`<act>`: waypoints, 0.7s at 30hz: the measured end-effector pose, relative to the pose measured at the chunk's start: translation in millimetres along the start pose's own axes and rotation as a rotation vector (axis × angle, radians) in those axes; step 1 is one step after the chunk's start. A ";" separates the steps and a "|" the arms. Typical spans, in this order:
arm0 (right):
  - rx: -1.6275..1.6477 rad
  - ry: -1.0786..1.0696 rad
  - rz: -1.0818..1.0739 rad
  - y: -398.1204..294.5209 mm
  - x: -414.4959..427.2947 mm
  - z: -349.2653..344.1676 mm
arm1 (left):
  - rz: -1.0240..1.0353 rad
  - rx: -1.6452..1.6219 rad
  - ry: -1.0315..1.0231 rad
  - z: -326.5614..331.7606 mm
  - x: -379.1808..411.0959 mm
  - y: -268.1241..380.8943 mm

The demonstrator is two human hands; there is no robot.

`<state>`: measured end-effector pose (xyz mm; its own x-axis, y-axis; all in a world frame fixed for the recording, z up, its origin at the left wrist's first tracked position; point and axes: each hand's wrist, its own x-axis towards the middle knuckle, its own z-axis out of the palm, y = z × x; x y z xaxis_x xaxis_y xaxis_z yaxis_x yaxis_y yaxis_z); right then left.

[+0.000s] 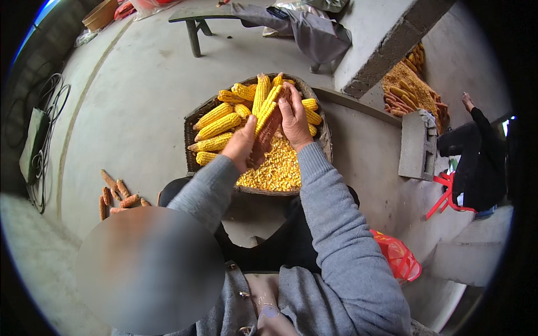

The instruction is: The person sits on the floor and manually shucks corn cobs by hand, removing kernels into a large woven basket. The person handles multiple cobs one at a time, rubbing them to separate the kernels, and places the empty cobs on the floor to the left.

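Observation:
My left hand (241,145) and my right hand (294,117) meet over a woven basket (190,138) on my lap. Between them is a partly shelled corn cob (269,126), yellow kernels on its left side and bare reddish cob on its right. Both hands grip it; whether a second cob is pressed against it I cannot tell. Whole yellow corn cobs (216,127) lie in the basket to the left, at the far side and at the right. Loose corn kernels (275,168) fill the near part, below my hands.
Bare cobs (128,200) lie on the floor at left. Ahead stands a bench (201,16) with grey cloth (315,38). At right are a concrete block (414,147), a corn pile (412,80), a red bag (395,256) and a person in black (479,164) on a red stool (447,195).

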<state>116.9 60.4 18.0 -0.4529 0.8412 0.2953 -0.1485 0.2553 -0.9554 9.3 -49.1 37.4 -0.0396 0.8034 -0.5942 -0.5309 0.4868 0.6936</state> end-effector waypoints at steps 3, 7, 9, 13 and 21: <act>0.277 0.081 0.131 -2.4 0.9 -4.0 | 0.058 0.189 -0.039 -8.8 7.3 20.0; 0.249 -0.010 0.489 -4.9 -1.5 -27.4 | 0.203 0.414 0.008 -32.4 29.2 44.7; 0.101 0.006 0.454 16.9 -0.4 -32.9 | 0.178 0.544 -0.002 -46.4 34.3 56.6; -0.241 -0.135 0.512 36.6 -5.5 -34.1 | 0.247 0.711 0.009 -53.0 51.5 57.0; -0.660 -0.252 0.106 4.9 3.7 -64.2 | 0.229 0.834 -0.052 -51.3 70.9 61.1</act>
<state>171.0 95.3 13.9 -0.6365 0.7623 0.1176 0.4344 0.4802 -0.7620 -69.4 20.1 16.7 -0.0200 0.9171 -0.3981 0.2804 0.3873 0.8783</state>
